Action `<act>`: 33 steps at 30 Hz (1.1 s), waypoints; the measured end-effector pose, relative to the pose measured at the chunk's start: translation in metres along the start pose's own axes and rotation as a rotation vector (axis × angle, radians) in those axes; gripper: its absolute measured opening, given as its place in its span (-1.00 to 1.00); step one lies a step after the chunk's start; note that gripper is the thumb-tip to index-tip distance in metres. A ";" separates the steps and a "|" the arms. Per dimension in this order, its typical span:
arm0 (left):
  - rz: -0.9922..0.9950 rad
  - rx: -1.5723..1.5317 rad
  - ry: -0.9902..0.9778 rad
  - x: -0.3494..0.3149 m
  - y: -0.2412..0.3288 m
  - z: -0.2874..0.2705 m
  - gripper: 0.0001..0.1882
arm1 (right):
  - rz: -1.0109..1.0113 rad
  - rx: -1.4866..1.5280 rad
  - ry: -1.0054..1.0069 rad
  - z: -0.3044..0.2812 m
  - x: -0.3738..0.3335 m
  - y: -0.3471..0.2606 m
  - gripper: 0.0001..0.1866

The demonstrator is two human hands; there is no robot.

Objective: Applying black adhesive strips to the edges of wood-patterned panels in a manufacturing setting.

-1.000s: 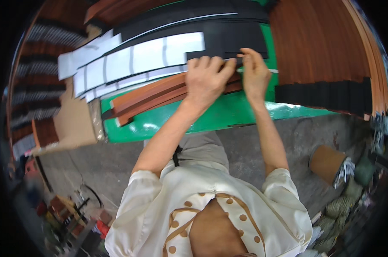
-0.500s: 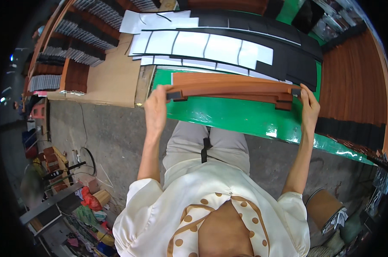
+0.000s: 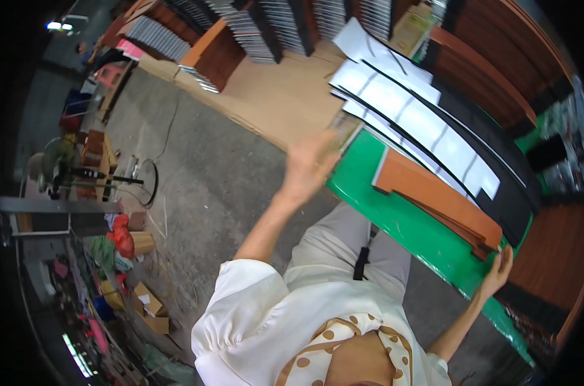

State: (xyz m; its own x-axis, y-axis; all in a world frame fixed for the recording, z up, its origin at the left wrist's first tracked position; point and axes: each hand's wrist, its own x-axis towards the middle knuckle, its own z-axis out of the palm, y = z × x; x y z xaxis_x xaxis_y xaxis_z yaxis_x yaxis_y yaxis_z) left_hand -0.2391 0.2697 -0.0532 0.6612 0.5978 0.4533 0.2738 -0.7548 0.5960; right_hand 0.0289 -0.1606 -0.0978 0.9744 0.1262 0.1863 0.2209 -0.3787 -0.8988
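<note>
Several long reddish-brown strips (image 3: 433, 196) with dark ends lie overlapped on the green tabletop (image 3: 395, 215). My left hand (image 3: 310, 166) is in the air left of the strips, near the table's left corner. It is blurred by motion, but its fingers look stretched out and nothing shows in them. My right hand (image 3: 498, 273) is at the strips' right end, fingers extended and apart from one another. Whether its fingertips touch the strips I cannot tell.
White and black sheets (image 3: 414, 112) lie overlapped behind the strips. Brown cardboard (image 3: 279, 96) covers the surface to the left, with stacks of dark-edged brown pieces (image 3: 208, 55) on it. More brown strips (image 3: 543, 251) are piled at the right. A floor fan (image 3: 60, 167) stands far left.
My view has turned left, so the table appears tilted. Both hands have come off the ends of the brown strip they held. The left hand has moved away to the left.
</note>
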 end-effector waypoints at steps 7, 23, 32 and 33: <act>-0.128 0.702 0.478 0.096 -0.168 -0.173 -0.49 | -0.061 0.141 0.105 0.034 0.007 -0.039 -0.71; -0.670 -0.137 0.276 0.139 -0.242 -0.273 -0.50 | -0.235 0.012 -0.129 0.103 -0.024 -0.114 -0.86; -0.716 -0.535 0.516 -0.098 -0.186 -0.296 -0.43 | -0.533 0.004 -0.377 0.146 -0.050 -0.156 -0.85; -0.679 -0.547 0.494 -0.117 -0.171 -0.283 -0.39 | -0.597 0.003 -0.433 0.153 -0.057 -0.170 -0.85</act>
State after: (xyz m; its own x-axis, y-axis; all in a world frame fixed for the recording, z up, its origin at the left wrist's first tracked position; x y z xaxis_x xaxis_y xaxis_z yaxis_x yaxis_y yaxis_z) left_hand -0.5610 0.4055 -0.0205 0.0852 0.9949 0.0541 0.0449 -0.0580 0.9973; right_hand -0.0703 0.0371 -0.0163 0.5834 0.6614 0.4714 0.7080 -0.1298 -0.6942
